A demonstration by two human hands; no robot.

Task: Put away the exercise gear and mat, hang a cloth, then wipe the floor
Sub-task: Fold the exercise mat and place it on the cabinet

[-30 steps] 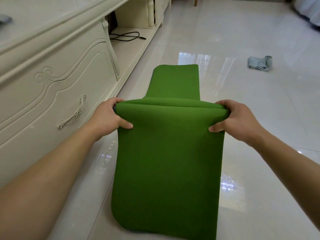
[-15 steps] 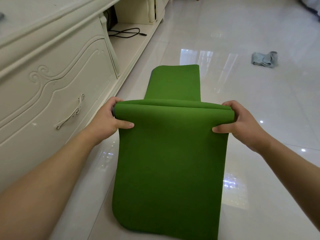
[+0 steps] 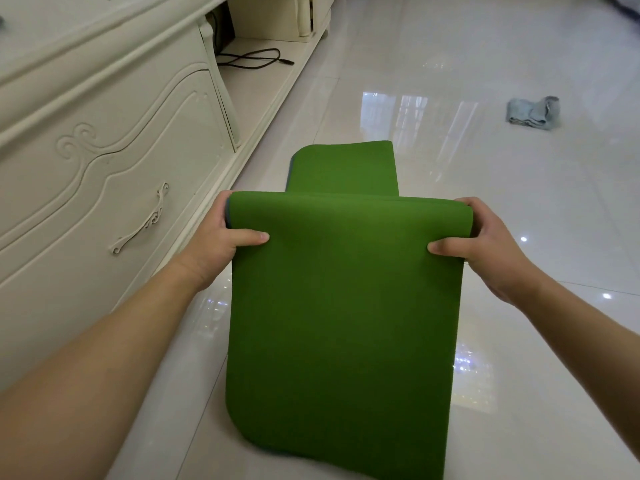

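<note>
1. While both hands are up at the raised fold of the mat, the left hand (image 3: 221, 237) grips the left edge, thumb lying across the green front, the other fingers tucked behind where I can't see them
2. The right hand (image 3: 474, 240) does the mirror thing on the right edge: thumb on the front, fingers curled over the top of the fold, so both hands are clamped on the mat
3. The green mat (image 3: 339, 323) is humped up in the middle. The near part hangs from the hands down to the floor (image 3: 519, 202), rounded corner on the tiles close to the camera, and the far end lies flat beyond the hands. A sliver of grey-blue underside peeks out by the left fingers
4. Floor is glossy white tile, window reflections all over it
5. On the left, a cream cabinet (image 3: 104, 150) with carved scrolls and a curly handle (image 3: 142, 220) runs just beside the mat. Further along, its low open shelf has a black cable (image 3: 252, 60) lying on it
6. Way off to the right, well apart from the mat, a crumpled pale blue-grey cloth (image 3: 533, 112) sits on the tiles
</note>
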